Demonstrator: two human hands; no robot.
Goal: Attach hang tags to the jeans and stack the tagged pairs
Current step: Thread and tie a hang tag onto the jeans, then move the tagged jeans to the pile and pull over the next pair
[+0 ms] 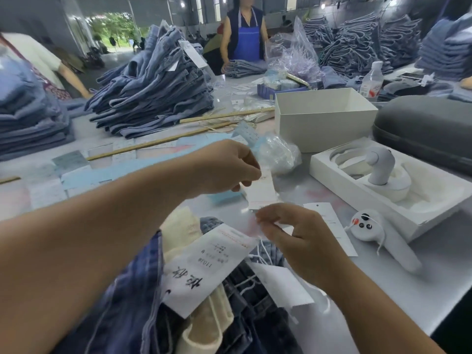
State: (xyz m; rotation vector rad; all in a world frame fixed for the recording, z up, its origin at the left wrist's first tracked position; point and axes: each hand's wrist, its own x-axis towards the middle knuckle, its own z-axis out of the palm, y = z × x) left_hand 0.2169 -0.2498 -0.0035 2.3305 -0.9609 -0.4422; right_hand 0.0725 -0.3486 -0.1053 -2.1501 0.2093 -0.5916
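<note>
My left hand [227, 167] pinches the top of a white hang tag [261, 194] held above the table. Just below it, my right hand [298, 238] pinches the tag's lower edge, where a thin white string seems to run. Dark jeans [255, 312] lie in front of me at the bottom of the view, with a big white paper label [207, 267] bearing handwriting and another white tag with string [281, 284] on top. A further white tag [332, 226] lies flat to the right of my right hand.
A tall pile of blue jeans [153, 85] stands at the back left, more stacks at the far left and back right. A white open box [324, 116], a white tray with a controller [383, 180], a loose white controller [378, 233] and a grey case [429, 131] sit right. Other people work across the table.
</note>
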